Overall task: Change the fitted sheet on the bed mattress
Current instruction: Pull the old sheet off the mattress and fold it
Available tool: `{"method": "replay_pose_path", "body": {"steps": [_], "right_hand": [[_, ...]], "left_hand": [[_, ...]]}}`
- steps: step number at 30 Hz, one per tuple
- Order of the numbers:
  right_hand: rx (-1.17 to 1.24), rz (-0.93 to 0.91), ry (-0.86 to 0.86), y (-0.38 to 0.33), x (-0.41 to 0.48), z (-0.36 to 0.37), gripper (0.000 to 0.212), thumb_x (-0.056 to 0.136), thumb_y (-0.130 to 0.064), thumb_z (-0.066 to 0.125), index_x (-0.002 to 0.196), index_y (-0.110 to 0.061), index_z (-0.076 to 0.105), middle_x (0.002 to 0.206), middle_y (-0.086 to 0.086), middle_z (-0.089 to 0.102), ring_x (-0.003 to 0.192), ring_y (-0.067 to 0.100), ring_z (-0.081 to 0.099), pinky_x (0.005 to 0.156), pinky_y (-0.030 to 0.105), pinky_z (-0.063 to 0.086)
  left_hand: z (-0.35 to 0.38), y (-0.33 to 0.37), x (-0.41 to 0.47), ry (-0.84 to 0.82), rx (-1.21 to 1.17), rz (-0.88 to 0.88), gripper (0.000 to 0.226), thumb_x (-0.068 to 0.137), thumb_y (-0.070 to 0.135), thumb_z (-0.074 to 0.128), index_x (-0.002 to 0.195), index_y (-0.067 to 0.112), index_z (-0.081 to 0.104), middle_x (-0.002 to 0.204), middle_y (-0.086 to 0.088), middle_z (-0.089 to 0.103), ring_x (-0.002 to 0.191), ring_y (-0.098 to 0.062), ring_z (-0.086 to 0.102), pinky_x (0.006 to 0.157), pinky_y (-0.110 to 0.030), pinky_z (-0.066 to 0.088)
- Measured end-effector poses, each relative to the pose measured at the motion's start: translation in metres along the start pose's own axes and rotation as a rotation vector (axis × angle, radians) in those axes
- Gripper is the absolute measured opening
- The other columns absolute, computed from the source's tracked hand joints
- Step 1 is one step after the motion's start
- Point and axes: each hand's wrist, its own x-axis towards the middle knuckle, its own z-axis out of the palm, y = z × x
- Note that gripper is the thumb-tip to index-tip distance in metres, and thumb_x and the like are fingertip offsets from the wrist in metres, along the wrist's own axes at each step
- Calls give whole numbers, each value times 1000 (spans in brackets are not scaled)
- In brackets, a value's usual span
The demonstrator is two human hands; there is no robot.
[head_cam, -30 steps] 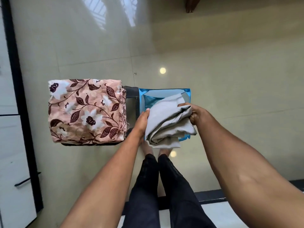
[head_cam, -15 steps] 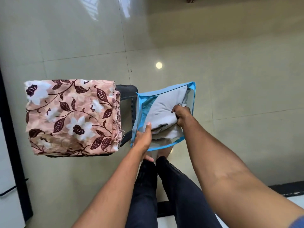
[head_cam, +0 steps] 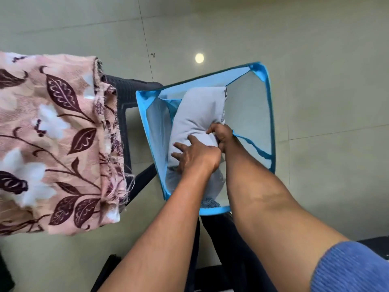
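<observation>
A folded grey sheet (head_cam: 197, 114) lies inside a clear storage bag with blue trim (head_cam: 270, 114), which stands open below me. My left hand (head_cam: 194, 154) presses flat on the sheet's lower part with spread fingers. My right hand (head_cam: 221, 133) is curled, gripping the sheet's right edge inside the bag. A folded pink floral sheet (head_cam: 54, 140) with dark leaves and white flowers lies on a dark chair (head_cam: 128, 95) to the left of the bag.
Glossy beige floor tiles (head_cam: 315, 60) surround the chair and bag. My legs in dark trousers (head_cam: 216, 239) stand just below the bag. A dark strip (head_cam: 374, 241) runs along the lower right.
The grey sheet has gone from above the bag down into it. My left hand left the bag's rim and now presses on the sheet. The view has come closer.
</observation>
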Motion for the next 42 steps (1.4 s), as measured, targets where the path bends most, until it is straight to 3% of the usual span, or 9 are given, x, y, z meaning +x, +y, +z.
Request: {"method": "replay_pose_path", "body": {"steps": [6, 10, 15, 19, 21, 24, 27, 34, 42], "right_hand": [[-100, -13, -3, 16, 76, 5, 21, 58, -5, 63, 79, -6, 61, 79, 19, 68, 74, 32, 67, 61, 33, 56], [-474, -145, 207, 30, 83, 6, 45, 77, -26, 70, 115, -3, 64, 117, 22, 70, 109, 40, 67, 92, 44, 57], [-788, -443, 423, 36, 14, 7, 30, 90, -12, 55, 119, -17, 61, 120, 11, 62, 115, 36, 58, 94, 39, 45], [-1170, -509, 83, 37, -8, 8, 23, 83, -21, 54, 93, -24, 74, 97, 2, 71, 101, 32, 67, 87, 39, 54], [-1457, -458, -67, 34, -1, 12, 30, 93, -21, 53, 114, -23, 75, 121, 3, 71, 115, 29, 64, 98, 40, 52], [-1560, -323, -267, 37, 27, 16, 36, 102, -21, 51, 133, -12, 67, 141, 10, 62, 128, 29, 57, 103, 33, 45], [-1530, -265, -274, 35, 35, 16, 40, 100, -19, 52, 137, -11, 62, 143, 12, 59, 131, 31, 55, 106, 36, 43], [-1237, -366, -88, 2, -43, 1, 45, 98, -18, 52, 141, -4, 53, 148, 21, 53, 135, 37, 52, 107, 39, 43], [-1049, -492, -18, -35, -212, -51, 38, 91, -8, 48, 128, -5, 53, 134, 24, 59, 122, 44, 56, 97, 44, 49]], "left_hand": [[4, 5, 62, -29, 65, 1, 73, 95, 44, 43, 161, 24, 22, 168, -18, 12, 149, -49, 20, 118, -63, 25], [14, -3, 77, 5, 52, -2, 76, 93, 44, 47, 160, 21, 21, 163, -21, 21, 146, -48, 29, 117, -60, 30], [29, -8, 85, -69, 145, 67, 78, 81, 55, 43, 152, 22, 43, 157, -21, 38, 141, -44, 40, 113, -57, 39], [41, -16, 100, -74, 372, 116, 60, 97, 37, 44, 154, 19, 38, 164, -18, 22, 148, -43, 26, 117, -63, 27], [51, -22, 124, -88, 464, 149, 63, 98, 35, 44, 158, 23, 30, 168, -14, 12, 152, -41, 15, 118, -68, 19], [64, -35, 163, -171, 604, 189, 64, 103, 37, 39, 162, 32, 16, 171, -7, -7, 155, -40, -1, 115, -74, 12], [64, -45, 175, -222, 675, 236, 66, 103, 31, 38, 163, 34, 10, 170, -4, -16, 156, -37, -10, 117, -73, 11], [35, -31, 105, -13, 482, 309, 71, 96, 41, 55, 158, 22, 26, 164, -15, 22, 152, -37, 20, 118, -60, 28], [-25, -14, -65, 168, 518, 546, 58, 95, 26, 51, 149, 8, 38, 152, -17, 38, 142, -37, 35, 114, -48, 34]]}}
